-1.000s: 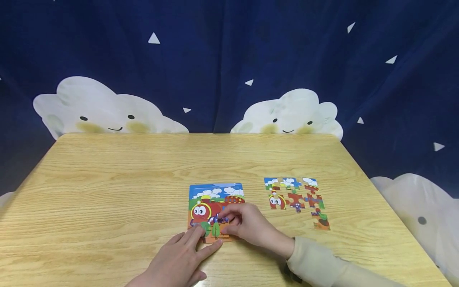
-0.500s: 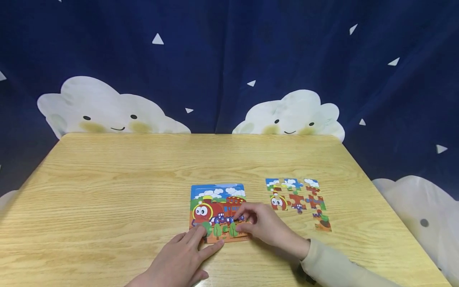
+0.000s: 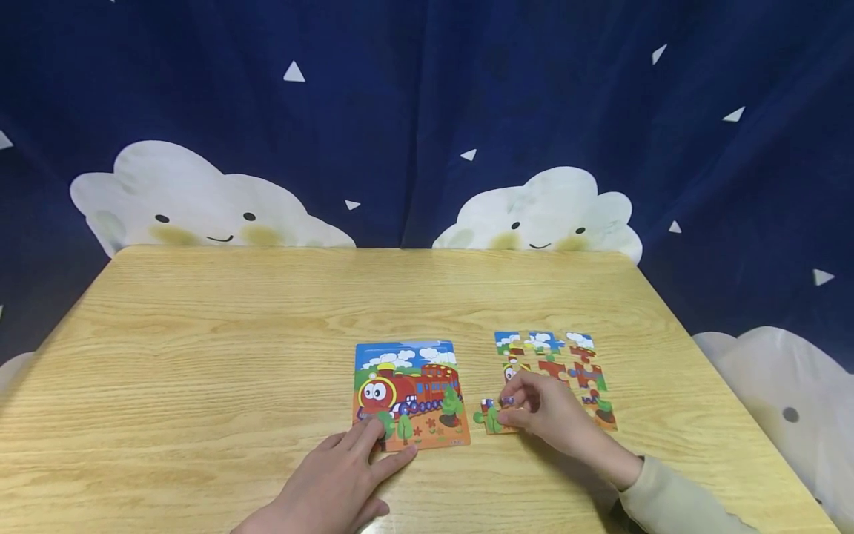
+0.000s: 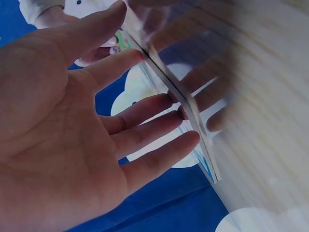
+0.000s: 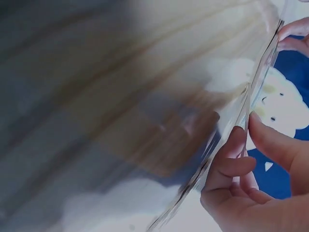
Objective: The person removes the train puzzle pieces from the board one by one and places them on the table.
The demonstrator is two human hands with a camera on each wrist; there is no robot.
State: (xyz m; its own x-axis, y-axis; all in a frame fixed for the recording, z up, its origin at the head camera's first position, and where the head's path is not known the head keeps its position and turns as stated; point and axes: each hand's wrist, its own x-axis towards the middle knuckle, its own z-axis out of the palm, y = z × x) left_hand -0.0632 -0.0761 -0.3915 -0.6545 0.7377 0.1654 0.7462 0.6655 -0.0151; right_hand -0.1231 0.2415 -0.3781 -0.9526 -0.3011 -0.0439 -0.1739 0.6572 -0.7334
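Nearest the viewer, the person's left hand [image 3: 330,486] lies flat on a wooden table [image 3: 200,356], fingers straight and slightly spread. Its fingertips [image 3: 373,434] press on the near left corner of a puzzle board [image 3: 408,393], a small rectangular picture of a red cartoon train with big eyes under a blue sky with white clouds. In the left wrist view, the same hand [image 4: 82,125] shows an open palm with its straight fingers touching the thin edge of the board [image 4: 188,104].

To the right, a cream sleeve [image 3: 674,500] leads to the right hand [image 3: 550,411], which reaches forward over the table. Its thumb and fingers pinch a loose puzzle piece [image 3: 492,417] printed with green trees and an orange ground. The piece lies on the table just beside the right edge of the board, apart from it. The right wrist view is blurred; it shows the curled fingers [image 5: 236,159] closed on a thin edge, but the piece itself cannot be made out there.

Just beyond the right hand, a group of other loose pieces [image 3: 554,363] lies on the table in rough rows, showing bits of sky, cloud and red train. The hand partly hides the nearer ones.

Behind the far table edge hangs a dark blue curtain [image 3: 427,96] printed with smiling white clouds and small white triangles.
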